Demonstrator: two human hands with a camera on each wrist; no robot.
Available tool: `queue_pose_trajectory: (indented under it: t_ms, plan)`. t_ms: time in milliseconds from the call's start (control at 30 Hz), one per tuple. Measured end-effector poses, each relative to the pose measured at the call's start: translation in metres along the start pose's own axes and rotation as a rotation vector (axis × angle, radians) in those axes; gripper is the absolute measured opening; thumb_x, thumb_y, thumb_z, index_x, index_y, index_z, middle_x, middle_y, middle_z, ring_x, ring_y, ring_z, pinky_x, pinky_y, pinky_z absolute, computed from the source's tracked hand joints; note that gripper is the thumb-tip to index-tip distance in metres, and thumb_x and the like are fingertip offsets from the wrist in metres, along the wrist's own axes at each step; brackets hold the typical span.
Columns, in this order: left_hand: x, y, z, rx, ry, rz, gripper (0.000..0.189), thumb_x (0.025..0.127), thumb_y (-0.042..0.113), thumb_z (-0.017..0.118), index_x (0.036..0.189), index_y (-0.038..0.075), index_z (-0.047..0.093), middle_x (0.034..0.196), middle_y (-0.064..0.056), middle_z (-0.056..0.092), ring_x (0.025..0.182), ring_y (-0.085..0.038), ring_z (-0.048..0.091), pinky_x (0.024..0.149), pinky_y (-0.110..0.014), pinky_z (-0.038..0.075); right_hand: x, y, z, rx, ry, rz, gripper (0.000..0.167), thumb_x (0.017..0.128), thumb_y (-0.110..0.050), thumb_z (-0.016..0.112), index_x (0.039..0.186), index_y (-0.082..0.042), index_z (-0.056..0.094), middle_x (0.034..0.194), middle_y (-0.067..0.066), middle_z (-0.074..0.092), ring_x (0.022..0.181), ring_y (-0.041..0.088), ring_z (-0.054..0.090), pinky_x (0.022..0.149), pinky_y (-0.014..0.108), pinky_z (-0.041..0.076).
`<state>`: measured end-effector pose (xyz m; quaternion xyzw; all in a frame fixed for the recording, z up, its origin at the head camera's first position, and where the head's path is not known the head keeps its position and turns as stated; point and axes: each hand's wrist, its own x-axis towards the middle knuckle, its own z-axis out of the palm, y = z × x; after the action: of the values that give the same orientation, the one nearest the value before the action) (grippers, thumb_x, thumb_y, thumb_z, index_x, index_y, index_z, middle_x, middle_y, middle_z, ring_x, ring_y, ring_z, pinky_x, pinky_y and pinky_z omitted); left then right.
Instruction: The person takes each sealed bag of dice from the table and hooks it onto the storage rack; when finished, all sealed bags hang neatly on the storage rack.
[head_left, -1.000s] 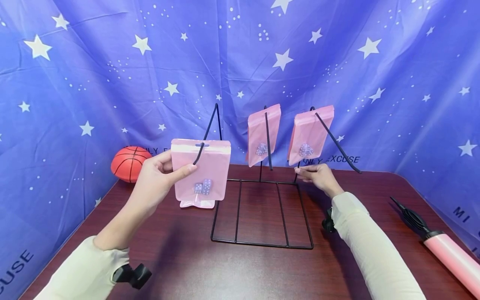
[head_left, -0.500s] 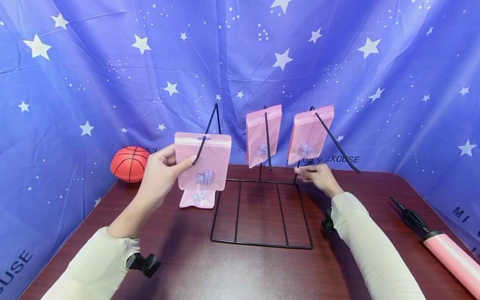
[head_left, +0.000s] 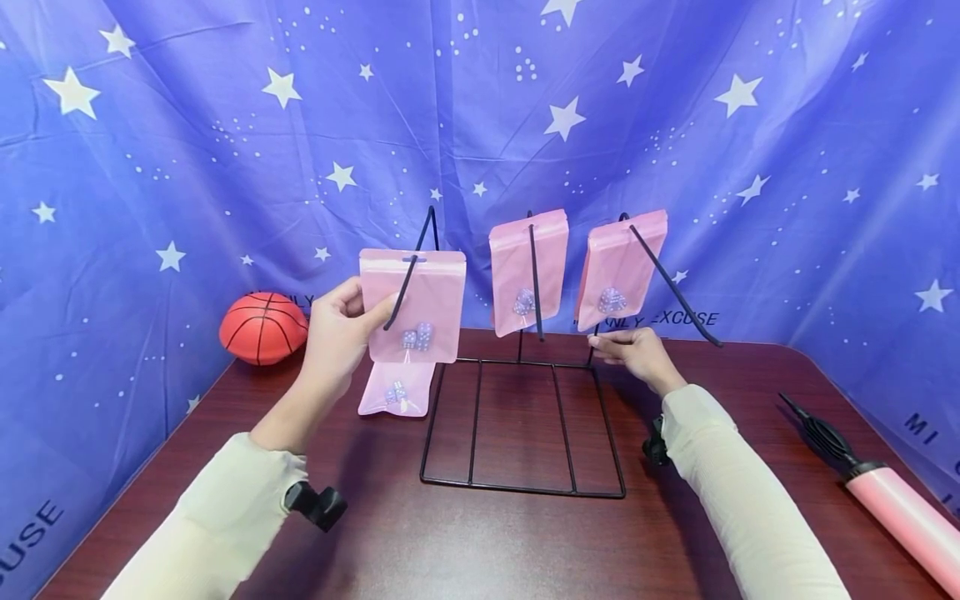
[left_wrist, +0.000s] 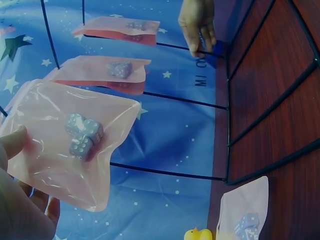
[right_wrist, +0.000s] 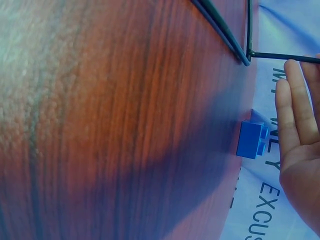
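Note:
My left hand [head_left: 330, 337] pinches the left edge of a pink zip pouch [head_left: 446, 292] with purple dice [head_left: 417, 337] in it. The pouch's top slot is on the left prong [head_left: 402, 290] of a black wire rack [head_left: 525, 490]. On the middle and right prongs hang more pink pouches, a middle one [head_left: 506, 271] and a right one [head_left: 611, 271]. My right hand [head_left: 637, 354] pinches the rack's right upright low down; in the right wrist view its fingers [right_wrist: 296, 100] look fairly straight. Another dice pouch [head_left: 378, 387] lies on the table, left of the rack's base.
A small red basketball [head_left: 262, 328] sits at the back left. At the right edge lies a pink hand pump [head_left: 900, 508] with a black nozzle. A yellow rubber duck [left_wrist: 198, 234] and a blue toy brick [right_wrist: 250, 140] show near the starry cloth backdrop [head_left: 480, 108].
My left hand has moved up, right and away with the pouch, sliding it farther back along the left prong. More of the pouch lying on the table shows now. My right hand stays put.

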<state>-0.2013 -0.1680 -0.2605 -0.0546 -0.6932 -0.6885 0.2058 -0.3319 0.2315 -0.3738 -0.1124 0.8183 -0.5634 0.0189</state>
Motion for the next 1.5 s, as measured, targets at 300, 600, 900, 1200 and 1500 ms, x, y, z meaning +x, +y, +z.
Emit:
queue_pose_trajectory:
  t_ms: [300,600,900,1200,1500]
  plan:
    - [0.015,-0.008,0.011,-0.041,0.060,0.076,0.012,0.089,0.000,0.077,0.090,0.010,0.069,0.071,0.010,0.070,0.066,-0.003,0.061,0.057,-0.018,0.047,0.001,0.001,-0.002,-0.010,0.020,0.009,0.045,0.097,-0.021,0.072,0.125,0.014,0.064,0.119,0.024,0.068,0.091,0.005,0.072,0.089,0.040,0.056]
    - [0.031,-0.014,0.017,-0.042,0.103,0.110,0.011,0.088,-0.001,0.077,0.087,0.007,0.069,0.067,0.011,0.069,0.063,-0.002,0.062,0.056,-0.018,0.047,0.000,0.000,-0.002,-0.039,0.025,0.004,0.046,0.097,-0.025,0.072,0.125,0.011,0.066,0.120,0.026,0.067,0.098,0.015,0.073,0.090,0.041,0.056]
    - [0.043,-0.015,0.021,0.076,0.182,0.099,0.013,0.088,0.007,0.080,0.092,0.001,0.069,0.064,0.016,0.062,0.064,-0.002,0.056,0.060,-0.018,0.045,0.000,0.000,0.000,-0.008,0.029,-0.010,0.042,0.098,-0.019,0.071,0.124,0.014,0.064,0.120,0.028,0.067,0.096,0.016,0.074,0.089,0.042,0.057]
    - [0.055,-0.019,0.026,0.106,0.230,0.092,0.016,0.086,0.011,0.082,0.092,0.002,0.070,0.063,0.015,0.058,0.064,-0.003,0.053,0.060,-0.019,0.041,-0.001,0.000,0.000,-0.002,0.015,-0.015,0.039,0.099,-0.017,0.069,0.125,0.013,0.065,0.124,0.030,0.064,0.103,0.025,0.072,0.089,0.043,0.056]
    - [0.062,-0.019,0.029,0.137,0.253,0.067,0.021,0.087,0.014,0.082,0.098,-0.002,0.071,0.060,0.015,0.056,0.059,-0.001,0.050,0.058,-0.018,0.039,-0.004,-0.002,0.001,0.014,0.020,-0.038,0.039,0.098,-0.014,0.069,0.123,0.015,0.064,0.118,0.028,0.068,0.097,0.020,0.074,0.086,0.040,0.058]
